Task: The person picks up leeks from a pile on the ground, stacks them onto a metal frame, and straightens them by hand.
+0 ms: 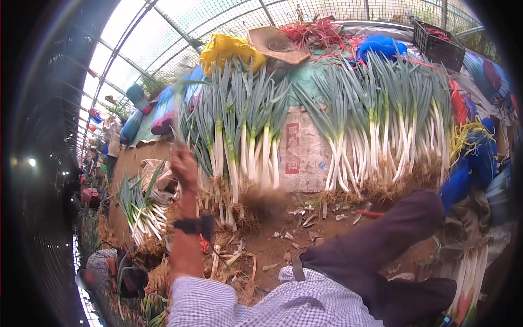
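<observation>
My left hand (pixel 185 163) is raised at the left, with a dark band (pixel 194 224) on its wrist. Its fingers are curled round a motion-smeared green onion, whose pale stalk and green leaf (pixel 190 82) point upward. Just beyond this hand, long green onions (pixel 250 152) lie in a row, white stalks and roots toward me. Another row of green onions (pixel 376 147) lies to the right. A brown blur (pixel 267 201) covers some roots near the middle. My right hand is out of sight.
A smaller onion pile (pixel 143 218) lies at left. Behind the rows are a yellow bag (pixel 231 52), a straw hat (pixel 278 44), red strips (pixel 316 32) and a black crate (pixel 438 46). Yellow ties (pixel 468 136) hang at right. Another person (pixel 109 267) is at lower left. Scraps litter the soil.
</observation>
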Available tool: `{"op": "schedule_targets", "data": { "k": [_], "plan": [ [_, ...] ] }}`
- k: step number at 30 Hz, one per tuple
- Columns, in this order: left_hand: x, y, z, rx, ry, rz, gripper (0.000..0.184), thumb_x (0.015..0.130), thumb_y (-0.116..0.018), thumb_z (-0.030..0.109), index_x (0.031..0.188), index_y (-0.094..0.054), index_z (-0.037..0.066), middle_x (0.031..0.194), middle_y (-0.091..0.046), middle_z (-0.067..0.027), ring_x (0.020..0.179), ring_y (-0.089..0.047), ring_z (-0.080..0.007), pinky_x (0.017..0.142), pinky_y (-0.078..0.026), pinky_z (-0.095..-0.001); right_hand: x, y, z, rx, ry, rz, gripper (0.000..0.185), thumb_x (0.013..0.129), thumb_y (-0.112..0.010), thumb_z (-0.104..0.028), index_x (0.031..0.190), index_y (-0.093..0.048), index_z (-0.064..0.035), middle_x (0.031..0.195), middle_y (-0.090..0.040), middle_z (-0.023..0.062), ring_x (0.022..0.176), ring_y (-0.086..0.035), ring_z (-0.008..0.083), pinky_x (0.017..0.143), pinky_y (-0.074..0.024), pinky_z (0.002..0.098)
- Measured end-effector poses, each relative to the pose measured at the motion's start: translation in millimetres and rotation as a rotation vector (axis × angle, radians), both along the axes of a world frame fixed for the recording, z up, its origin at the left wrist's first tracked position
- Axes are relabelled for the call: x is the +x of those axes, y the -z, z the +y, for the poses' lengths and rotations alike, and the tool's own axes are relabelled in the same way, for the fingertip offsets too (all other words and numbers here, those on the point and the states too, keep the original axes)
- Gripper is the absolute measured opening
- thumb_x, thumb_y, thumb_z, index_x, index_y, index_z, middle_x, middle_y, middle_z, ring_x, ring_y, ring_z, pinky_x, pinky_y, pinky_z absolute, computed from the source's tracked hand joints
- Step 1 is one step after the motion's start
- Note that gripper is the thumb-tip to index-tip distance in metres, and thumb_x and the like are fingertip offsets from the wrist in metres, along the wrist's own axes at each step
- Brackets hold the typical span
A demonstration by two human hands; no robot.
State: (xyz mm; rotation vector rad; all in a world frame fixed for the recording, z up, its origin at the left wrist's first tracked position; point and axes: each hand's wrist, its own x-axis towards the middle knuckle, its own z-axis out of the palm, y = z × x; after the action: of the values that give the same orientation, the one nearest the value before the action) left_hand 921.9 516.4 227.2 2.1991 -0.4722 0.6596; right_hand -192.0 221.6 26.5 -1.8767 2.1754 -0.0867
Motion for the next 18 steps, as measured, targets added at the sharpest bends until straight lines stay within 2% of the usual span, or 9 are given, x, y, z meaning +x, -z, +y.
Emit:
{"op": "schedule_targets", "data": {
  "k": [1,2,5,6,8,11,12,15,18],
  "plan": [
    [52,-6,25,0.049,0.073,-0.225,0.030,0.104,-0.057,0.028,0.118,-0.062,0.001,0.072,-0.061,-0.0107,0.062,-0.058,-0.0201,0.059,-0.048,-0.0405,-1,0,-2,0.000,-0.006,-0.030,0.070,0.088,-0.060,-0.011,0.151,-0.037,0.0056,0.153,-0.043,0.0270,0.144,-0.039,0.0378,0.121,-0.0269,0.0413],
    [191,32,96,0.242,-0.055,-0.395,0.029,0.100,-0.061,0.030,0.110,-0.062,0.002,0.074,-0.062,-0.0127,0.061,-0.058,-0.0254,0.059,-0.048,-0.0398,7,-5,-1,0.001,-0.008,-0.059,0.070,0.088,-0.060,-0.011,0.151,-0.037,0.0058,0.153,-0.043,0.0271,0.144,-0.039,0.0378,0.121,-0.0270,0.0412],
    [172,-44,100,0.422,-0.725,-0.186,0.038,0.095,-0.061,0.031,0.122,-0.059,0.004,0.098,-0.067,-0.0250,0.090,-0.069,-0.0389,0.072,-0.054,-0.0507,9,-7,-3,0.008,0.002,-0.066,0.070,0.087,-0.060,-0.011,0.151,-0.037,0.0071,0.152,-0.044,0.0280,0.144,-0.040,0.0374,0.120,-0.0278,0.0402],
    [170,-33,90,0.426,-0.745,-0.185,0.039,0.095,-0.060,0.034,0.120,-0.061,0.005,0.108,-0.066,-0.0269,0.097,-0.068,-0.0400,0.078,-0.055,-0.0520,17,-13,-3,0.015,0.006,-0.040,0.070,0.087,-0.061,-0.012,0.150,-0.037,0.0080,0.151,-0.045,0.0287,0.143,-0.040,0.0370,0.120,-0.0284,0.0394],
    [229,63,89,0.549,-0.261,-0.208,0.033,0.095,-0.061,0.032,0.111,-0.065,0.004,0.104,-0.068,-0.0242,0.093,-0.068,-0.0388,0.079,-0.054,-0.0503,34,-22,1,0.019,0.018,-0.017,0.070,0.086,-0.061,-0.012,0.150,-0.038,0.0076,0.150,-0.046,0.0280,0.143,-0.041,0.0364,0.119,-0.0292,0.0391],
    [144,237,-13,0.385,0.299,0.519,0.020,0.090,-0.066,0.017,0.099,-0.070,0.000,0.082,-0.071,-0.0132,0.078,-0.068,-0.0287,0.072,-0.054,-0.0429,46,-31,0,0.047,0.067,-0.034,0.070,0.087,-0.061,-0.014,0.150,-0.039,0.0070,0.150,-0.046,0.0270,0.143,-0.042,0.0356,0.119,-0.0301,0.0395],
    [76,262,-61,0.315,0.322,0.883,0.021,0.089,-0.065,0.013,0.102,-0.074,0.000,0.083,-0.074,-0.0124,0.077,-0.069,-0.0241,0.072,-0.055,-0.0401,46,-35,0,0.066,0.091,-0.045,0.070,0.087,-0.061,-0.014,0.150,-0.039,0.0068,0.151,-0.046,0.0266,0.143,-0.042,0.0354,0.119,-0.0304,0.0398],
    [-51,372,-151,0.622,0.544,0.821,0.029,0.082,-0.070,0.021,0.102,-0.076,0.001,0.094,-0.074,-0.0229,0.085,-0.073,-0.0322,0.078,-0.056,-0.0402,49,-49,2,0.181,0.115,0.084,0.073,0.088,-0.064,-0.018,0.153,-0.037,0.0035,0.155,-0.043,0.0241,0.146,-0.038,0.0336,0.121,-0.0272,0.0387],
    [-139,413,-211,0.826,0.542,0.901,0.034,0.079,-0.068,0.025,0.100,-0.076,0.000,0.099,-0.073,-0.0265,0.099,-0.071,-0.0401,0.087,-0.055,-0.0455,56,-58,9,0.179,0.126,0.028,0.072,0.088,-0.062,-0.017,0.152,-0.038,0.0042,0.154,-0.044,0.0242,0.145,-0.039,0.0330,0.121,-0.0272,0.0387]
  ]
}}
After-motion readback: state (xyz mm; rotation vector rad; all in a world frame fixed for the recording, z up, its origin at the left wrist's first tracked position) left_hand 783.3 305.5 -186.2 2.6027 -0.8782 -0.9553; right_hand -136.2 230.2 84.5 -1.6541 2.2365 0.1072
